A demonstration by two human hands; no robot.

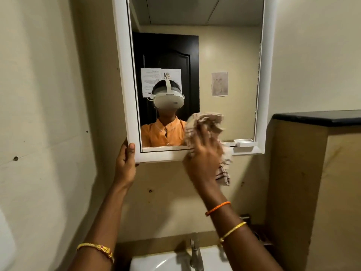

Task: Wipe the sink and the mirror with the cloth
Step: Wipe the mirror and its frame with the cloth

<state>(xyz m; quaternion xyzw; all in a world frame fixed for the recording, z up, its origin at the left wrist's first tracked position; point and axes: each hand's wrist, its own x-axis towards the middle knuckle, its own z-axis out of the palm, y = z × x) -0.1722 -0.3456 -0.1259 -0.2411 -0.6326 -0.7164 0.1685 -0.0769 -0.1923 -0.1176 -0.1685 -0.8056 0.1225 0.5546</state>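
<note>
A white-framed mirror [224,55] hangs on the beige wall, and it reflects a person wearing a headset and an orange shirt. My right hand [203,159] presses a crumpled beige striped cloth [205,124] against the lower part of the glass; one end of the cloth hangs below the frame. My left hand [125,163] grips the frame's lower left corner, thumb on its front. The white sink [156,261] shows at the bottom edge, partly hidden by my arms.
A metal tap [196,253] stands at the back of the sink. A small white shelf [244,142] sits on the mirror's lower right. A dark-topped ledge [316,117] juts out on the right. Bare wall lies to the left.
</note>
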